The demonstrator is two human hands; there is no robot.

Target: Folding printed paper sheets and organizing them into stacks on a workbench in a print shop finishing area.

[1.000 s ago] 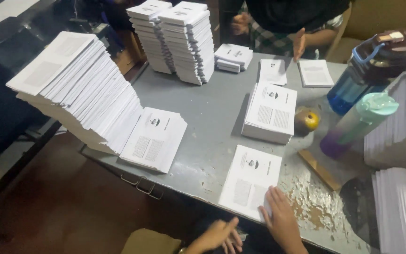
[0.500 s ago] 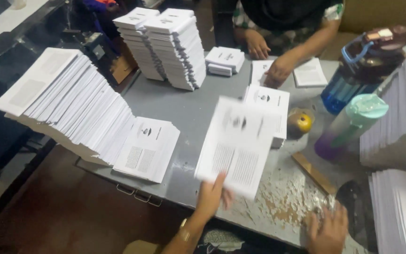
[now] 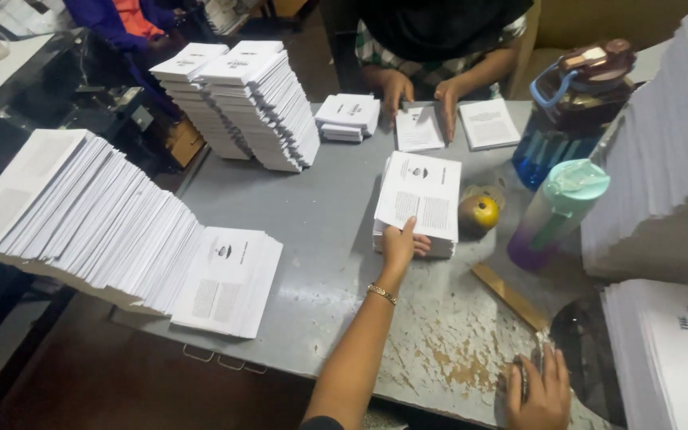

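A folded white booklet is pinched at its lower edge by the left hand, thumb on top, and is laid on the small booklet pile at the centre of the frame, just left of a yellow fruit. At the lower right, the right hand is rested on the grey table, fingers lightly spread over the worn edge.
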